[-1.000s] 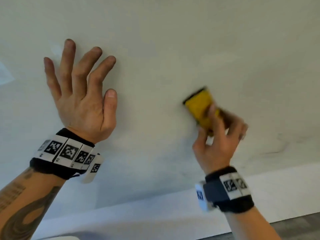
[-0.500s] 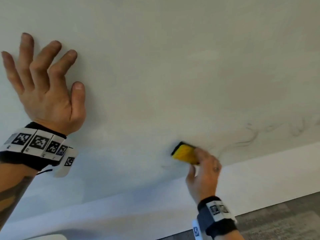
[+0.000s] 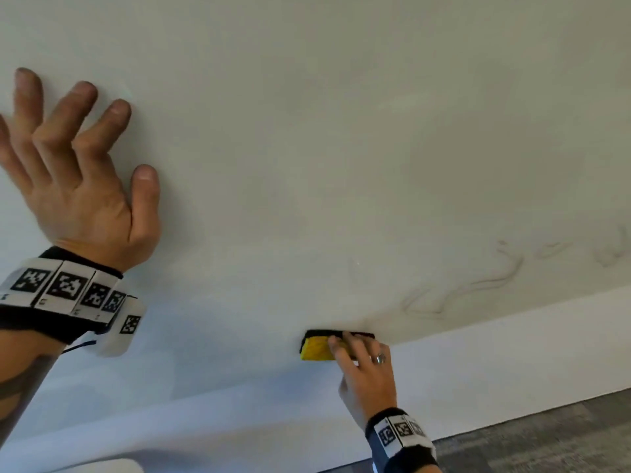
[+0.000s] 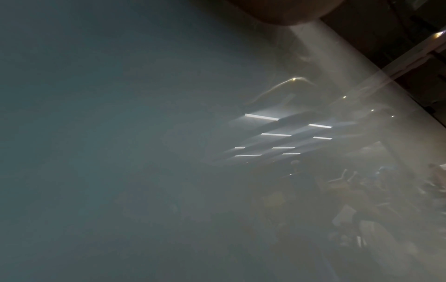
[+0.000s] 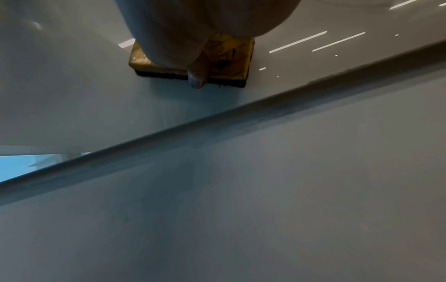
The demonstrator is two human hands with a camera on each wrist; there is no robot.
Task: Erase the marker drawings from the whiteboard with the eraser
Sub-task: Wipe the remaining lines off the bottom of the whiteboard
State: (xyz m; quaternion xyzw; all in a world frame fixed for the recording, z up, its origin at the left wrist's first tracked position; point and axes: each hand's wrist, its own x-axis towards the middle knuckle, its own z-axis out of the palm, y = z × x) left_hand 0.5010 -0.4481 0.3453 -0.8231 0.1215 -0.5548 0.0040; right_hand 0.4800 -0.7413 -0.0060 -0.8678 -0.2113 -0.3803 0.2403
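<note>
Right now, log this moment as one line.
right hand grips eraser at whiteboard bottom edge | left hand spread on board | faint marker smears remain right of eraser

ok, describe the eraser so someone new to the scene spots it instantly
Start at the whiteboard filling most of the head view and follow its bottom edge. The eraser sits pressed against that edge, gripped by the right hand, left of the faint marker smears. It is the only coloured item: a yellow block with a black felt layer.
</note>
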